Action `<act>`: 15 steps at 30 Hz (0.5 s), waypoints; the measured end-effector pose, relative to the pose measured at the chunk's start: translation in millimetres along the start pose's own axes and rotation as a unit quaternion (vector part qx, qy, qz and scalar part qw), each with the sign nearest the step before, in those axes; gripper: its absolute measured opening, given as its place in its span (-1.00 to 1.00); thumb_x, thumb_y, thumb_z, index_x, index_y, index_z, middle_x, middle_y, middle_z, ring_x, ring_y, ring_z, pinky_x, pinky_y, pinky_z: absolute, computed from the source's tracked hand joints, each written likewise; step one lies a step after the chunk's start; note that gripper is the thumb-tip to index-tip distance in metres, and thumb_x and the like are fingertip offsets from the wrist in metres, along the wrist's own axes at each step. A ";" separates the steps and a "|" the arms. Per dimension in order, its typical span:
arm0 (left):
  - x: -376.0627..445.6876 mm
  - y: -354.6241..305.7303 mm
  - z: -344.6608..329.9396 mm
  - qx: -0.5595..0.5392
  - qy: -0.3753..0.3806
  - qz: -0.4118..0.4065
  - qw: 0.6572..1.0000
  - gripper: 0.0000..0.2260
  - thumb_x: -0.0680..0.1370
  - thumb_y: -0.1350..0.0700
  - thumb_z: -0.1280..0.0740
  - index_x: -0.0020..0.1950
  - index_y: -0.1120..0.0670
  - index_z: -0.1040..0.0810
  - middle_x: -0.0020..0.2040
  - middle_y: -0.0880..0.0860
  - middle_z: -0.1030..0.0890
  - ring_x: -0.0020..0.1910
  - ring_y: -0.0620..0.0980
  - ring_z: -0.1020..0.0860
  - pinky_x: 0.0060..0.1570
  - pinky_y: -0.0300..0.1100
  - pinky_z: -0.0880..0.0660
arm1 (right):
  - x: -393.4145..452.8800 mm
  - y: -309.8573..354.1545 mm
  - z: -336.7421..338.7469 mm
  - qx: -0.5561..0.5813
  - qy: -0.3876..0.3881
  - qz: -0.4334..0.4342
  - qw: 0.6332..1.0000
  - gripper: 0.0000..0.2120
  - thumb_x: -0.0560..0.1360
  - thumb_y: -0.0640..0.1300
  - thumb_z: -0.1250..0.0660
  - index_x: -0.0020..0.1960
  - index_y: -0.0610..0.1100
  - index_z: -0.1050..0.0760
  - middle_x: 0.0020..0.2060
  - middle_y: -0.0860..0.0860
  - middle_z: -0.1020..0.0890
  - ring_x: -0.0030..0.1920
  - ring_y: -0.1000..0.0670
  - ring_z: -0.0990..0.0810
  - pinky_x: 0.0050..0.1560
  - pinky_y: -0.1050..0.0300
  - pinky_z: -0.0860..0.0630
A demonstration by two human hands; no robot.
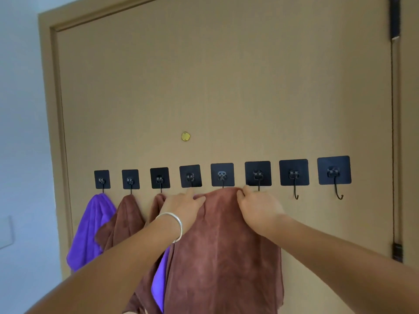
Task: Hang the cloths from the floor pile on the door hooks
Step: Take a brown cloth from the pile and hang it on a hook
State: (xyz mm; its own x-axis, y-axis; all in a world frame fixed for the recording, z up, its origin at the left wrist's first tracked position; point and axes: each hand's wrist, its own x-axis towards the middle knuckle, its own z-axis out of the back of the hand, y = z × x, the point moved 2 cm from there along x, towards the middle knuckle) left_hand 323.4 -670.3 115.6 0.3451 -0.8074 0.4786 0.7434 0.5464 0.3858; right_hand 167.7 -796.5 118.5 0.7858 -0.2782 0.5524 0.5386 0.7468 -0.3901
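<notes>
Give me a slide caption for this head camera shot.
Both hands lift a brown cloth toward black door hooks.

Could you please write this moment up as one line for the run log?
left hand and right hand grip brown cloth top edge | under fifth hook | two rightmost hooks bare

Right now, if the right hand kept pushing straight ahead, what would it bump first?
Probably the door, near the sixth hook. The right hand grips the brown cloth just before it; depth is unclear.
</notes>
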 end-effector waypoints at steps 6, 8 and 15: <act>-20.0 -41.7 -19.2 -0.005 0.065 -0.054 0.996 -0.67 0.56 0.16 -0.13 0.32 0.00 -0.37 0.23 0.10 -0.38 -0.01 0.14 -0.54 -0.24 -0.06 -0.34 | -15.9 34.3 -35.5 0.015 0.034 0.025 0.999 -0.63 0.58 -0.31 -0.03 0.37 -0.26 -0.30 0.15 -0.18 -0.47 -0.02 -0.19 -0.60 -0.17 -0.03 -0.44; -27.2 -55.8 -29.9 -0.020 0.089 -0.051 0.994 -0.70 0.53 0.20 -0.14 0.25 0.06 -0.43 0.19 0.09 -0.41 0.02 0.16 -0.53 -0.20 -0.03 -0.35 | -19.1 43.3 -45.3 0.034 0.041 0.016 0.998 -0.62 0.59 -0.28 -0.05 0.40 -0.23 -0.27 0.19 -0.17 -0.46 0.07 -0.19 -0.56 -0.06 -0.05 -0.47; -44.2 -58.3 -57.3 0.007 0.036 -0.092 0.995 -0.65 0.53 0.11 -0.13 0.31 0.05 -0.45 0.21 0.08 -0.41 0.11 0.16 -0.42 0.02 0.00 -0.31 | -22.7 46.0 -66.1 0.054 0.005 0.025 0.998 -0.63 0.59 -0.19 -0.06 0.39 -0.16 -0.31 0.25 -0.13 -0.41 0.22 -0.19 -0.41 0.18 -0.06 -0.35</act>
State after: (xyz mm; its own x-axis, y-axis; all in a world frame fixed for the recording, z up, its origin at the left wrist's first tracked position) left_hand 297.6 -679.2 26.7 0.2453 -0.9074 0.3412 0.7898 0.3912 0.4724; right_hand 194.7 -795.8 39.3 0.8140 -0.2447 0.5269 0.4631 0.8209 -0.3342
